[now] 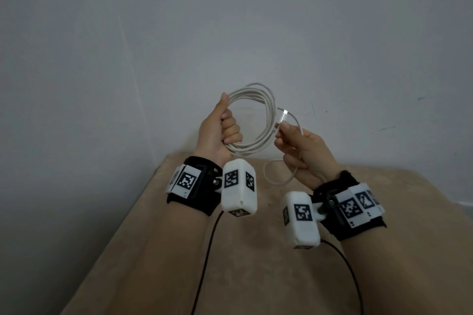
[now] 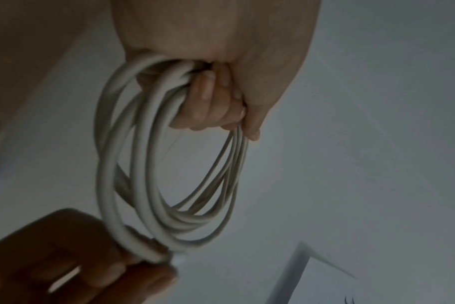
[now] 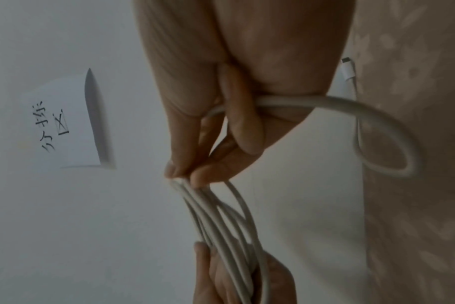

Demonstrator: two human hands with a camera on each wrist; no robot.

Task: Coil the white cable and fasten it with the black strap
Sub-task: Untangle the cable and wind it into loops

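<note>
Holding the white cable in the air above a beige cloth surface, the left hand has its four fingers curled through the coil and closed around the bundle of loops, with the thumb lying straight along the outside. The coil stands almost upright between both hands. The right hand pinches the opposite side of the coil between thumb and fingertips, and the loose end of the cable passes under its other curled fingers. This end makes a small loop below the hand, and one connector points up just beside the coil.
</note>
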